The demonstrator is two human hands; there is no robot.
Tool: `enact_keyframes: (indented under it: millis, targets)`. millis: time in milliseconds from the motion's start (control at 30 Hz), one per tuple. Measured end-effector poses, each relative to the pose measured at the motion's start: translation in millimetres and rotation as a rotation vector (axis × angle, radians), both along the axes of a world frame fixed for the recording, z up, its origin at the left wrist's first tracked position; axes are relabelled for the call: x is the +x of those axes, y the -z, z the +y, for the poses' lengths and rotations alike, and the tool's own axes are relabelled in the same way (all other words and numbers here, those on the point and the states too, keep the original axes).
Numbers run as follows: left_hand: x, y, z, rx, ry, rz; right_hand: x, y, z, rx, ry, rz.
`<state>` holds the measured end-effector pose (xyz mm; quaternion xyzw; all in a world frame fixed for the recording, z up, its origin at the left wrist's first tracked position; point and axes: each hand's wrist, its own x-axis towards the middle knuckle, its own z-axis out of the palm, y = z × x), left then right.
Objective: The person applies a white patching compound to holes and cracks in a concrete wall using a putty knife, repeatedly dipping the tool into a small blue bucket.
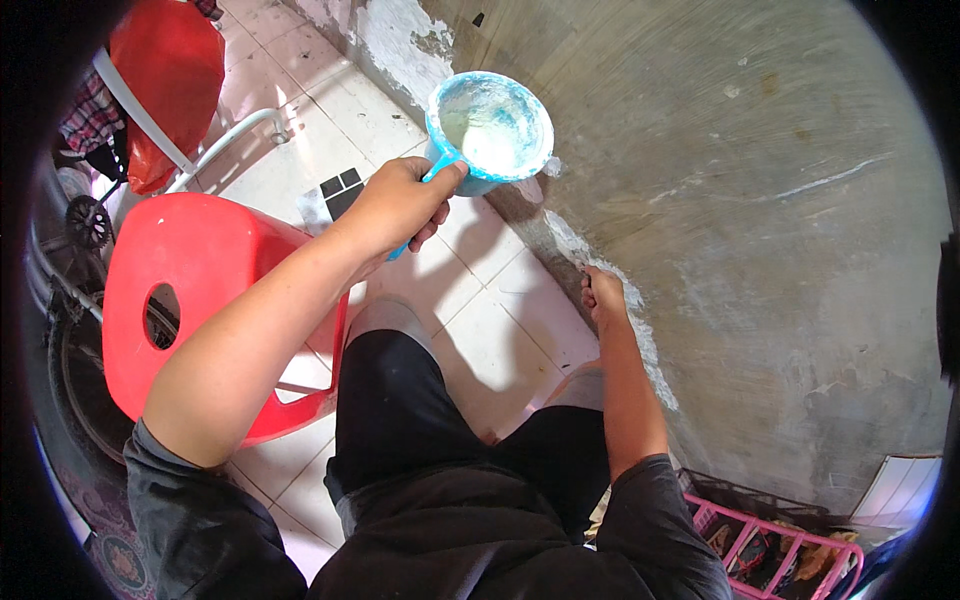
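My left hand (pixel 408 200) is wrapped round the handle of a light blue plastic dipper (pixel 474 186). White paste (pixel 492 138) coats its inside and smears its rim. The dipper is held up in front of the grey wall, its mouth facing me. Low by the wall, my right hand (pixel 602 292) is closed, with a small dark bit showing at the fingers; what it grips is mostly hidden. Beside that hand, a rough white strip of paste (pixel 640 335) runs along the wall's base. More white patches (pixel 408 45) mark the wall farther off.
A red plastic stool (pixel 215 225) stands close on my left, with a bicycle wheel (pixel 85 370) behind it. Far left are a white metal frame (pixel 230 135) and a red bag (pixel 170 85). A pink rack (pixel 790 550) sits at the lower right. White tiles (pixel 490 330) cover the floor.
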<state>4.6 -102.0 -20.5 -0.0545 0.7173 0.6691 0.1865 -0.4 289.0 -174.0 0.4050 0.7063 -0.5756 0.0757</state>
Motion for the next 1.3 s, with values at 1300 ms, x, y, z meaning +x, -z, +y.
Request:
enact_keyframes:
  millis: [1300]
  targets:
    - [14.7,-0.3,12.6,-0.446,0.422,0.329,91.8,-217.2,-121.6,1.060,-0.836,0.633]
